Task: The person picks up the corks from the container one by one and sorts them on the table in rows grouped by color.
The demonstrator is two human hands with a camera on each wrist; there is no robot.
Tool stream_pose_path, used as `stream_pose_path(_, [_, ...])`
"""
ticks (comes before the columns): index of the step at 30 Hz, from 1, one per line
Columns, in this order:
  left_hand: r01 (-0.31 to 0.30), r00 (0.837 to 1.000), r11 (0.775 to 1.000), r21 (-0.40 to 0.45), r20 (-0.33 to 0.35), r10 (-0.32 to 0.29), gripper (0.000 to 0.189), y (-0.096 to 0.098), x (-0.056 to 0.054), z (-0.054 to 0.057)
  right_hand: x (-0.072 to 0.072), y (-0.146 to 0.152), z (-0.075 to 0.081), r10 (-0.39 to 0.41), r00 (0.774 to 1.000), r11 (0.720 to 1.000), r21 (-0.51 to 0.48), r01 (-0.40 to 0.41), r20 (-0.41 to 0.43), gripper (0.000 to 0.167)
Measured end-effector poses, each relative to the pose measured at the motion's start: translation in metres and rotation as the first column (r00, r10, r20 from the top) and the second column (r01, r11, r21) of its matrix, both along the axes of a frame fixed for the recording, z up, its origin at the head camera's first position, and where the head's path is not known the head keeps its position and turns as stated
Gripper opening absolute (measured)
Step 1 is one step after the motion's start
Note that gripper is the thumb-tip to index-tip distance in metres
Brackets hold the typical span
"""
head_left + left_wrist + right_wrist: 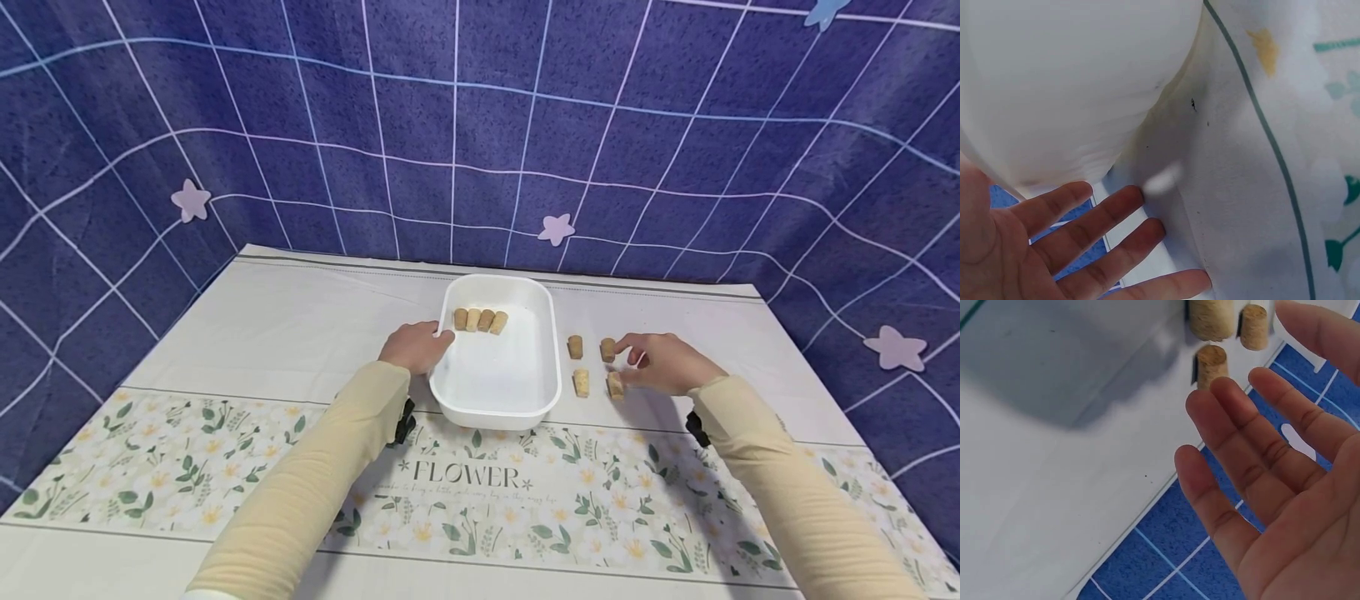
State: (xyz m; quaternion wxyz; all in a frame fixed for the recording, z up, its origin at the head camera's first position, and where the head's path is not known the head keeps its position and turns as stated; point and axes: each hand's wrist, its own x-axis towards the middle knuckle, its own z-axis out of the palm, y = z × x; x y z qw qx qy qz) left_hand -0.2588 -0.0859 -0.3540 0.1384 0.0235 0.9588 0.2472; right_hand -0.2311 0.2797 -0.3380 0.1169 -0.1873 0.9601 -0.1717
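Note:
A white rectangular tray (495,413) stands on the table, with several corks (480,320) side by side near its far left corner. My left hand (417,347) holds its left rim, the thumb over the edge. In the left wrist view the other fingers (1091,231) stretch along the outer wall, spread apart. Right of the tray, several more corks stand on the tablecloth, among them a darker cork (575,347) and a paler cork (581,383). My right hand (667,363) hovers at the two rightmost ones, fingers loosely extended, holding nothing.
A pale tablecloth (300,333) covers the table, with a flowered band (225,467) across its near part. Behind and at both sides hangs a blue curtain (420,125) with a grid pattern and stars.

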Motion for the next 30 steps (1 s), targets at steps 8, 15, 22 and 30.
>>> stream_pose_path(8, [0.012, 1.0, 1.0, -0.004, -0.003, -0.012, 0.059, 0.0, 0.0, 0.0, -0.002, -0.006, 0.011, 0.013, 0.998, 1.0, 0.001, -0.013, -0.058, 0.04])
stream_pose_path(15, [0.012, 1.0, 1.0, -0.007, -0.01, -0.013, 0.058, -0.001, -0.001, -0.001, -0.003, -0.021, 0.021, 0.036, 0.995, 0.999, 0.003, -0.035, -0.098, 0.036])
stream_pose_path(22, [0.017, 1.0, 1.0, -0.006, -0.019, -0.017, 0.058, -0.002, -0.004, -0.003, -0.009, -0.037, 0.035, 0.035, 0.994, 0.999, 0.019, -0.034, -0.1, 0.037])
stream_pose_path(30, [0.014, 1.0, 1.0, -0.011, -0.009, -0.014, 0.059, -0.002, -0.003, -0.003, -0.016, -0.058, 0.043, 0.031, 0.994, 0.999, 0.029, -0.028, -0.108, 0.038])
